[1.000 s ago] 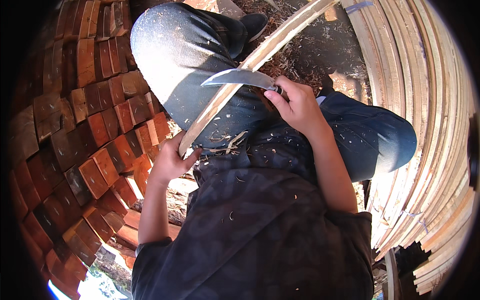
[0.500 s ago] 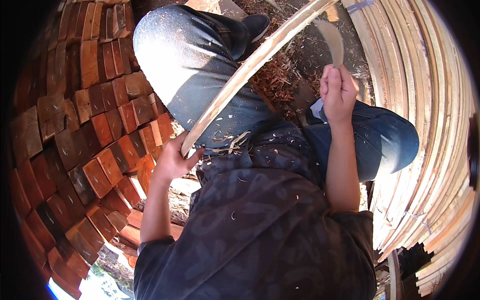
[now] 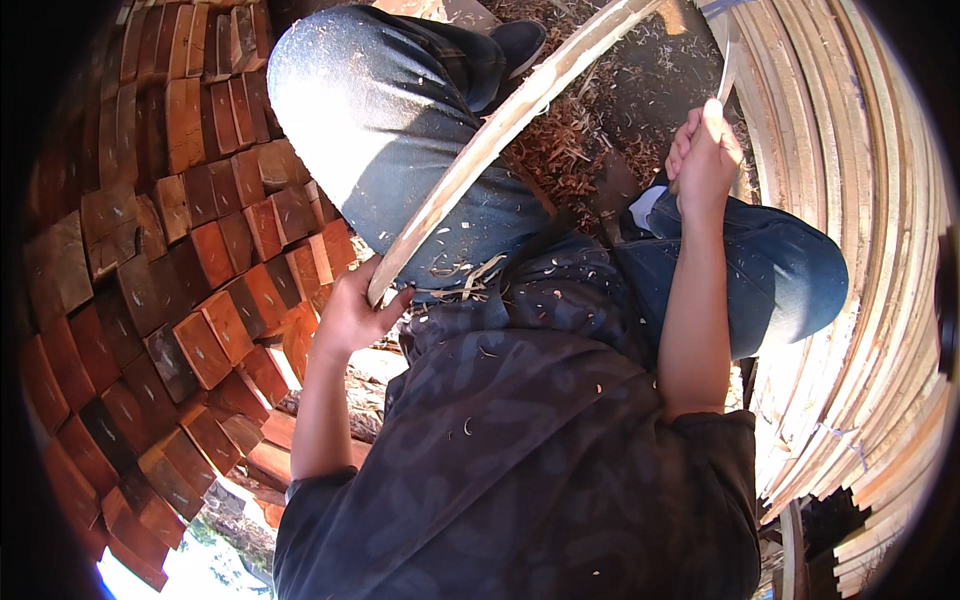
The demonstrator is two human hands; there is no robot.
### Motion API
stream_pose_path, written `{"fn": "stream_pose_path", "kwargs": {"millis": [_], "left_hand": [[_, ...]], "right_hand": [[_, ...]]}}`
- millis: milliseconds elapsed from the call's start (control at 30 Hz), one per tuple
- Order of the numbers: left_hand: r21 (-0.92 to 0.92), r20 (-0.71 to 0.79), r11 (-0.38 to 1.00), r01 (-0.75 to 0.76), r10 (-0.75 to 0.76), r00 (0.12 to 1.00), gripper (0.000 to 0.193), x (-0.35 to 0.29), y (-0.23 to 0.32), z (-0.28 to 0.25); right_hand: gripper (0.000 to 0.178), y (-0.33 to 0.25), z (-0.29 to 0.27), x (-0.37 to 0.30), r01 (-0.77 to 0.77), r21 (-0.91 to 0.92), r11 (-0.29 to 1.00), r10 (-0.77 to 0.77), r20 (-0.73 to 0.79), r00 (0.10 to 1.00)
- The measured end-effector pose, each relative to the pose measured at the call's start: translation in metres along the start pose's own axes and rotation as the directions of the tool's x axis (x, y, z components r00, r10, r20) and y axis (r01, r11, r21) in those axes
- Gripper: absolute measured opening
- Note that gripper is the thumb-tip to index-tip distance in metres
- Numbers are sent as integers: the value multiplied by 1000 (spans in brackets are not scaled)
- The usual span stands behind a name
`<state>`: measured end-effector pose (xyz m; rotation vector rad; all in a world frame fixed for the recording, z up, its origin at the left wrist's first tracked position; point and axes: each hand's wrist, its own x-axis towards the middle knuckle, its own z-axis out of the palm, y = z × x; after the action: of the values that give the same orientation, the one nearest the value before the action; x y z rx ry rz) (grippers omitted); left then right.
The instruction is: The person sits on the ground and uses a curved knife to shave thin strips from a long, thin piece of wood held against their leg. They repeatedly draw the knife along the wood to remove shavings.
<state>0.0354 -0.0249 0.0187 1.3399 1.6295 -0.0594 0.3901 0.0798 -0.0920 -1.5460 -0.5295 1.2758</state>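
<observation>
Plainly, in the head view, the bare left hand (image 3: 350, 315) is clamped around the lower end of a long, pale wooden strip (image 3: 508, 122) with brownish patches. That strip slants up over the left leg in blue denim (image 3: 345, 85) and runs out past the top edge; whether it touches the thigh, I cannot tell. The bare right hand (image 3: 706, 158) is closed round the grip of a narrow metal knife (image 3: 728, 72), raised well apart from the strip, its blade nearly edge-on. Thin, pale wood shavings (image 3: 474, 276) lie on the lap; reddish-brown wooden blocks (image 3: 203, 350) are stacked at the left and long, pale slats (image 3: 830, 215) at the right.

To shave the strip well, I judge, the left hand should keep its end from rolling and its thumb clear of the blade. A shallow angle and light strokes, directed away from that hand and both legs, should stop the edge digging into the grain
</observation>
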Motion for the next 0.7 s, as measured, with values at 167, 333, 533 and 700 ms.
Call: {"fn": "stream_pose_path", "kwargs": {"millis": [167, 333, 533, 700], "left_hand": [[-40, 41, 999, 27, -25, 999, 34, 2, 2, -1], [-19, 19, 998, 52, -52, 998, 34, 1, 5, -1], [8, -3, 1000, 20, -20, 1000, 33, 1, -4, 2], [-30, -45, 996, -88, 87, 995, 32, 3, -6, 4]], "right_hand": [[32, 9, 22, -38, 526, -330, 784, -293, 551, 782], [36, 20, 32, -46, 690, -416, 593, -297, 683, 667], [43, 11, -4, 12, -28, 39, 999, 31, -83, 996], [33, 20, 19, -26, 485, -407, 774, -338, 383, 860]]}}
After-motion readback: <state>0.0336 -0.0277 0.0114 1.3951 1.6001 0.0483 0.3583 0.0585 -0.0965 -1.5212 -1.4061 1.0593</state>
